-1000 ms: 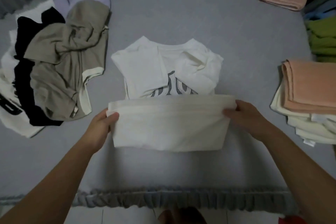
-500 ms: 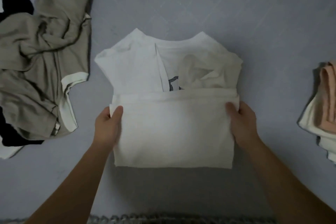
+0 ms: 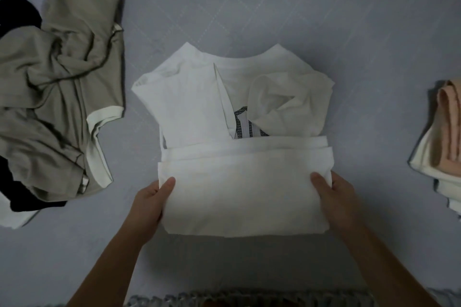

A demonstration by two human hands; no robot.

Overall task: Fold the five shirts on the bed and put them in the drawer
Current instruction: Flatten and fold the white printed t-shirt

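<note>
Both hands, left hand [image 3: 149, 203] and right hand [image 3: 335, 200], pinch white shirt [image 3: 239, 197] side edges

Your bed [image 3: 287, 7], grey-sheeted, with clothes spread across it.

In front of you a white shirt [image 3: 197, 104] lies flat, its lower part doubled up. To your left sits a rumpled heap: a khaki shirt [image 3: 62, 87] over black cloth [image 3: 15, 15] and a white piece [image 3: 12, 217]. At your right lies a folded stack, peach [image 3: 449, 122] on cream [image 3: 446, 177].
</note>
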